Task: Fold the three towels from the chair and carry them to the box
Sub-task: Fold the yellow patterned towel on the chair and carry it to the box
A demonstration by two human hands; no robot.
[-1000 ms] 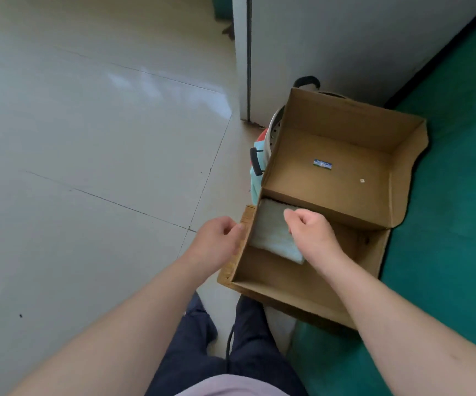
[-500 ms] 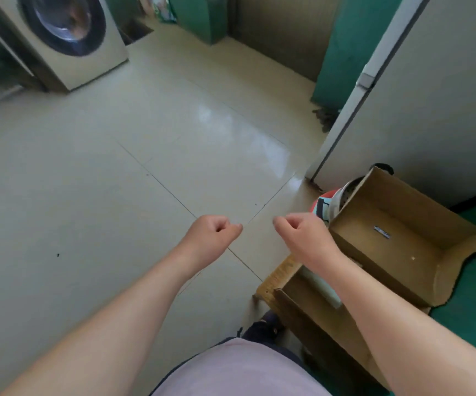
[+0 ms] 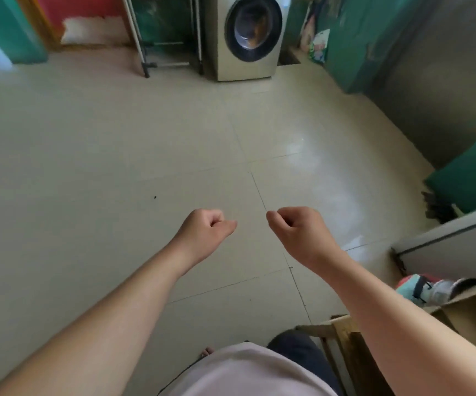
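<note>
The cardboard box (image 3: 471,318) sits at the lower right edge of the view, on the floor (image 3: 116,167), brown and matte, mostly cut off by the frame and by the right forearm; its inside and any towel in it cannot be seen. No writing on it can be read. The right hand (image 3: 296,230) is held out over the pale glossy floor tiles, fingers (image 3: 276,217) curled into a loose fist, holding nothing. The left hand (image 3: 208,227) is beside it, apart, likewise loosely closed and empty. Just beyond the box lies a blurred teal and red bag (image 3: 419,287). Far across the floor stands a beige front-loading washing machine (image 3: 248,38) with a round dark door.
</note>
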